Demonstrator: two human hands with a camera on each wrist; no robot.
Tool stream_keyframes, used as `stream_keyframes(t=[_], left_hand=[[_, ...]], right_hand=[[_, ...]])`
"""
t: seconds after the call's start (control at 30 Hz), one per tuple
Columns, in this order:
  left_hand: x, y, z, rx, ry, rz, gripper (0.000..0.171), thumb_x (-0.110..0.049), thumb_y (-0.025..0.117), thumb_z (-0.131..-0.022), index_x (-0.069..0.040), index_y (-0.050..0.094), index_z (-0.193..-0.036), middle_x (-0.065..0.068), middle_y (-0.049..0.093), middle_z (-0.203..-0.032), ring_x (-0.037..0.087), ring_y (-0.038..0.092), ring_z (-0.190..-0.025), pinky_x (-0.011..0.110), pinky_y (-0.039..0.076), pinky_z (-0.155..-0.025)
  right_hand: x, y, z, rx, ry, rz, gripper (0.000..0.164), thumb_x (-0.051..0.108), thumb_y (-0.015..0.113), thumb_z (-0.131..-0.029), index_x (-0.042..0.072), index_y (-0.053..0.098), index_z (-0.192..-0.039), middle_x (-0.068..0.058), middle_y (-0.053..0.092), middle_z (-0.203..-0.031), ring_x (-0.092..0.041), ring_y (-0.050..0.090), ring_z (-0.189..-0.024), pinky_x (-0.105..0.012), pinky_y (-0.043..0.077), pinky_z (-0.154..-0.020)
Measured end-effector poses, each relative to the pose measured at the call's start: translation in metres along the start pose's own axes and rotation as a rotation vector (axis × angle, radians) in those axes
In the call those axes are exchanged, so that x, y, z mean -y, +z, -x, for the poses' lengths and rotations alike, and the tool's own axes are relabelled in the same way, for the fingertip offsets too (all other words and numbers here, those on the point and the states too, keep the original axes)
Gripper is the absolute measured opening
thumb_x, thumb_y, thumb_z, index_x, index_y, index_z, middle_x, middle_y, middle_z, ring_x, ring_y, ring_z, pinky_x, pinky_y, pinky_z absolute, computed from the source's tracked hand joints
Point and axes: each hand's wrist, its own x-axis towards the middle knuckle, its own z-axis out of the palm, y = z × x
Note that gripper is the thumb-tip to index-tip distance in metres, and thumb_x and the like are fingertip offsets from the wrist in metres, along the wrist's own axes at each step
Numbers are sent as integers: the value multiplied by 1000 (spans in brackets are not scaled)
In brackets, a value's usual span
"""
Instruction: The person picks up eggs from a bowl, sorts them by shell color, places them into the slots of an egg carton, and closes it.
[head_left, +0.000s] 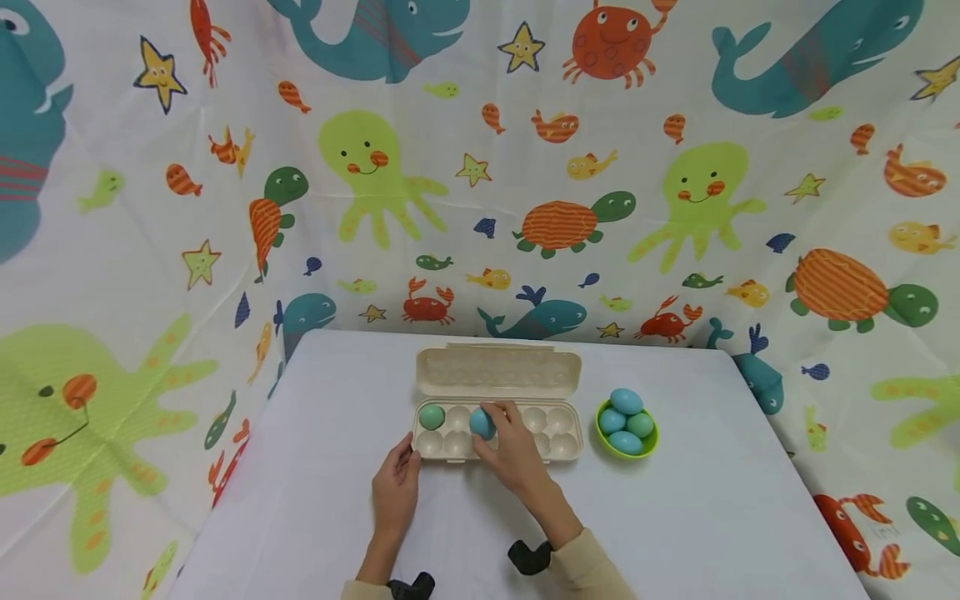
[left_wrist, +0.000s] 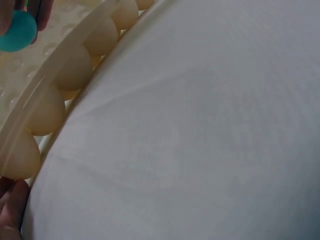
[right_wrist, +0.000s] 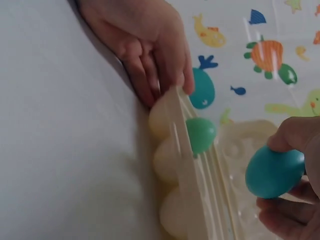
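Observation:
A beige egg carton [head_left: 498, 372] lies with its lid folded back, its cups facing up. In its back left cup sits a green egg [head_left: 431, 417]. My right hand [head_left: 519, 454] pinches a blue egg [head_left: 481, 423] between thumb and fingers over the middle cups. The right wrist view shows that blue egg [right_wrist: 275, 171] held clear of the carton. At the carton's front left corner, my left hand [head_left: 396, 493] holds the edge with its fingertips. Only a few left fingers [left_wrist: 14, 202] appear in the left wrist view.
Right of the carton stands a lime green bowl [head_left: 648, 448] with several blue and green eggs in it. A white cloth [head_left: 712, 500] covers the table. Behind hangs a curtain [head_left: 480, 275] printed with sea animals.

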Motion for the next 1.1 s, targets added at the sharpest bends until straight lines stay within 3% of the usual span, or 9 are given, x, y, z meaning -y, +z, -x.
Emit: stream_keyframes(t=[0.2,0.4,0.7,0.93,1.1], left_hand=[[-2,-1,-1,1,14,-22,35,2,63,-95,5,63,-129,23,66,-129,38,67,-112,3,51,-85],[-2,-1,-1,-5,20,-27,34,1,63,-94,5,63,-128,23,67,-129,36,68,-111,3,51,-84],[-1,-1,0,9,-17,-10,35,-1,64,-95,3,63,-130,19,67,-130,0,66,-105,6,53,-84],[-1,-1,0,9,-4,-6,35,0,63,-95,4,62,-130,21,67,-129,27,69,-110,5,53,-84],[-2,1,0,-7,8,-24,35,2,62,-95,5,62,-130,24,67,-127,36,69,-109,2,51,-83]], right_hand=[[12,21,-7,43,-67,11,46,17,81,-83,3,65,-124,-8,62,-117,-20,64,-106,-33,60,-90],[19,39,-15,100,-61,-56,44,14,78,-81,3,63,-121,-8,62,-117,-20,64,-106,-34,58,-92],[20,58,-20,156,-83,-19,42,12,81,-82,5,65,-120,-9,69,-115,-20,66,-106,-32,58,-92],[18,65,-21,190,-95,-12,40,8,81,-82,4,65,-118,-11,71,-114,-23,68,-105,-34,58,-91],[21,67,-21,239,-71,-20,37,9,79,-84,5,65,-117,-10,70,-114,-24,66,-105,-34,57,-92]])
